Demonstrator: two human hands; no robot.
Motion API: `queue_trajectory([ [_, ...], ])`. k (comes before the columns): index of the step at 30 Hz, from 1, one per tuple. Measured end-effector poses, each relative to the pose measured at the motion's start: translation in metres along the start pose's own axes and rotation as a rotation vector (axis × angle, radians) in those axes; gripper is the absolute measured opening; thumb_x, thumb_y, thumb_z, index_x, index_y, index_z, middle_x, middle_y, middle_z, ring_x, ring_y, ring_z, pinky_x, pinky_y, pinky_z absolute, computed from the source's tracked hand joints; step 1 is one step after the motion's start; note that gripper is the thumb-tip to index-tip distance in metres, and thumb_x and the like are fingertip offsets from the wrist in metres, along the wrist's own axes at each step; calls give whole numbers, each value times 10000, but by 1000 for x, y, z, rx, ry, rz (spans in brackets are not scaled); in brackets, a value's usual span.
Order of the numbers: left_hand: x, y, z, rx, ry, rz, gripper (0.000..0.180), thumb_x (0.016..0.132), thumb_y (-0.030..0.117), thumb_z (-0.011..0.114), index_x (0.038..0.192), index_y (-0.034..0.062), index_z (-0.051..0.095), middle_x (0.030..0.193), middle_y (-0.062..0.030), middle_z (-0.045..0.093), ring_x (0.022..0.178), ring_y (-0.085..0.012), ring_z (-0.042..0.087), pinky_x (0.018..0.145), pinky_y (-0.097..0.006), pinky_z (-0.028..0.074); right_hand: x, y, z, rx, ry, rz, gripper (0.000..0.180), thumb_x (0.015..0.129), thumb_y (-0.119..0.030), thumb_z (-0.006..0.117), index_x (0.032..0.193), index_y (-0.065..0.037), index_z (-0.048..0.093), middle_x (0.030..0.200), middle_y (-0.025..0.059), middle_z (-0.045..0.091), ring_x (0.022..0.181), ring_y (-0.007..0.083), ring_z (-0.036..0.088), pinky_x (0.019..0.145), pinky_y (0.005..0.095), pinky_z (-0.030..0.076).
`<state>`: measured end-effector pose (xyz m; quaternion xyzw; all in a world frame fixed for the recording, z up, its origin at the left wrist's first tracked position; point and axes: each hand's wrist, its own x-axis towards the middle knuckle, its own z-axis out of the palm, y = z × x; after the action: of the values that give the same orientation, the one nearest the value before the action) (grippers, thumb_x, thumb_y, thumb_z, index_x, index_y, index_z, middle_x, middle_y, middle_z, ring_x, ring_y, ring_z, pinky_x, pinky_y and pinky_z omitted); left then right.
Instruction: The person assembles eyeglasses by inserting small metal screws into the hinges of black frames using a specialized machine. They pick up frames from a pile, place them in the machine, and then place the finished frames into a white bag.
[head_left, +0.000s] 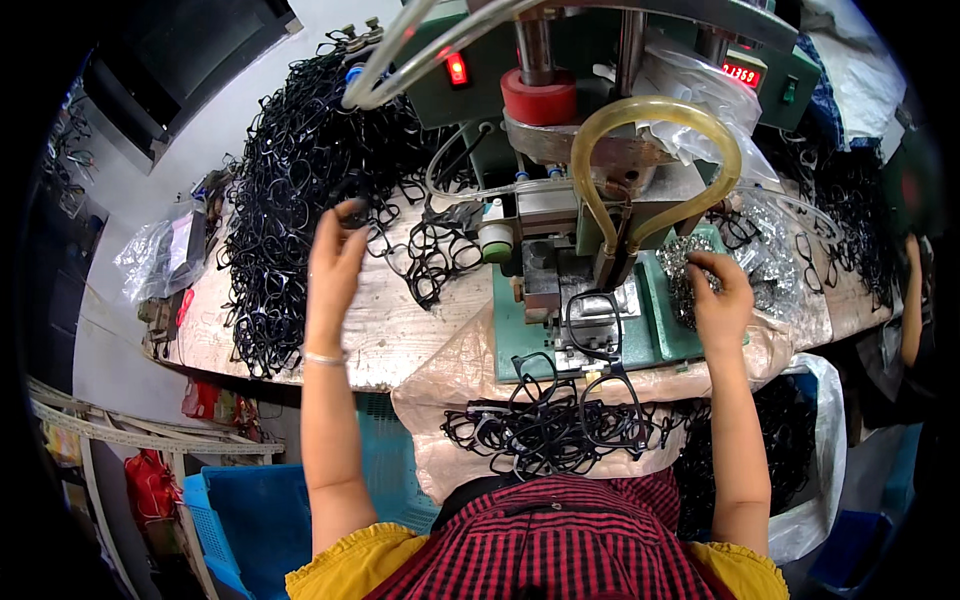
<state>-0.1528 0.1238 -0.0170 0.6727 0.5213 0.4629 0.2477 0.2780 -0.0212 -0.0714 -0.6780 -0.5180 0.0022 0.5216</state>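
My left hand reaches to the edge of a big heap of black eyeglass frames, thumb and fingers apart with nothing plainly between them. At the right, my right hand is curled with fingertips pinched at a pile of small shiny metal parts; whatever it grips is too small to make out. Between my hands stands a green press. One black eyeglass frame hangs at the front of its metal fixture, and neither hand touches it.
More frames lie tangled on brown paper near my apron. A yellowish hose loops before the press. Blue crates stand lower left, a white-lined container lower right. Another person's arm shows at far right.
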Motion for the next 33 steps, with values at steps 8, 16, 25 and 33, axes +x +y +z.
queue_trajectory([
  [8, -48, -80, 48, 323, 95, -75, 321, 942, 309, 649, 858, -1, 658, 642, -82, 619, 567, -215, 553, 538, -327, 431, -38, 28, -30, 4, 34, 70, 113, 798, -5, 677, 906, -8, 710, 897, 126, 693, 908, 261, 661, 846, 350, 492],
  [16, -49, -7, 81, -482, 80, -8, 162, 1005, 182, 583, 979, 23, 599, 885, -34, 629, 716, -90, 616, 652, -227, 538, -8, -72, -13, 337, -143, -192, 126, 744, -18, 681, 866, -32, 709, 863, 93, 688, 839, 235, 644, 791, 332, 487],
  [25, -96, 56, 91, -789, 238, 221, 104, 995, 76, 541, 1078, 38, 590, 1055, -133, 675, 904, -224, 671, 806, -386, 586, -18, -94, 30, 800, -188, 182, 481, 797, 16, 696, 1243, 30, 517, 899, 54, 672, 897, 111, 626, 879, 248, 458],
  [33, -72, 149, 77, -634, 51, 541, 97, 958, 46, 581, 1029, -7, 541, 1029, -173, 611, 927, -268, 655, 759, -375, 568, -21, -129, 15, 1013, -258, 413, 588, 790, 30, 684, 1329, 28, 449, 1011, 96, 682, 999, 128, 610, 909, 268, 456],
])
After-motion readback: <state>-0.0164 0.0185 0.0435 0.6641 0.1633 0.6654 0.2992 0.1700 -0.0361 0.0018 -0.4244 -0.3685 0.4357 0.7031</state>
